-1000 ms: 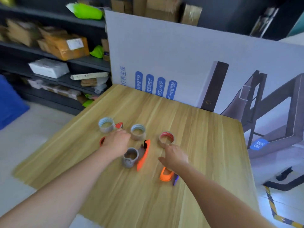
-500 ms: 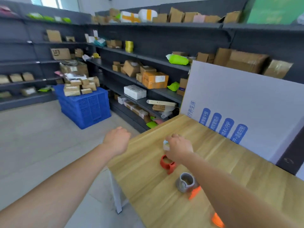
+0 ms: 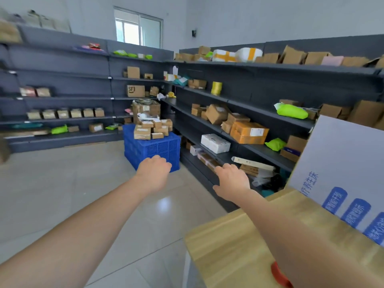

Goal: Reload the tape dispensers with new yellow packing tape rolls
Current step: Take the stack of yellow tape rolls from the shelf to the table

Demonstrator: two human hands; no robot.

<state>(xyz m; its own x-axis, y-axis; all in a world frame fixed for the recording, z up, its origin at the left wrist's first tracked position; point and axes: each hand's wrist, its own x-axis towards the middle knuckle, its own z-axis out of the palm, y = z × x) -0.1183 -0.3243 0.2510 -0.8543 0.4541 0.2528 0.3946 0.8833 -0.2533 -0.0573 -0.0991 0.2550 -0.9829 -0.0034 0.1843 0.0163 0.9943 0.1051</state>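
Observation:
My left hand (image 3: 153, 175) is stretched out in the air over the floor, fingers loosely curled, holding nothing. My right hand (image 3: 231, 181) hangs in the air past the wooden table's (image 3: 234, 246) far left corner, fingers bent downward and empty. A sliver of an orange tape dispenser (image 3: 279, 274) peeks out under my right forearm at the bottom edge. The tape rolls and other dispensers are out of view.
A blue plastic crate (image 3: 153, 148) stacked with small boxes stands on the tiled floor ahead. Dark shelving (image 3: 239, 113) with parcels runs along the walls. A large white carton (image 3: 340, 163) leans at the table's back edge.
The view has swung left and up from the table to the room. Both hands have lifted off the rolls and dispensers and now float empty in the air.

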